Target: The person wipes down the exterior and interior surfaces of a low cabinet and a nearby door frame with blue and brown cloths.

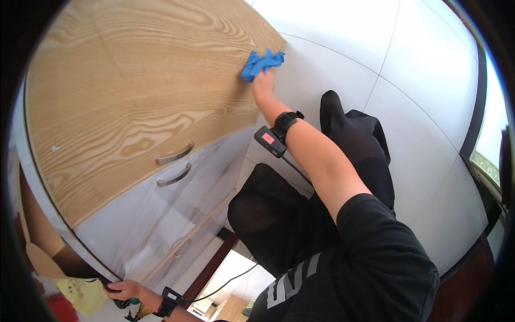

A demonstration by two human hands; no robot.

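My right hand (264,85) is closed round a crumpled blue cloth (261,64). The cloth lies against the wood-grain front of a cabinet (145,75), near the edge where it meets the pale floor. At the lower left, my left hand (124,290) has its fingers curled over the corner of the cabinet's top edge; the fingertips are partly hidden there. Two curved metal handles, one on the wood-grain panel (175,154) and one on the grey marbled panel (174,176), sit between my hands.
White floor tiles (424,123) spread to the right of my dark-clothed legs (279,209). Beside my left hand are a yellow printed sheet (83,294) and an open cardboard box (45,231). Cables run from the black devices strapped to both wrists. A dark red-brown border lies at the lower right.
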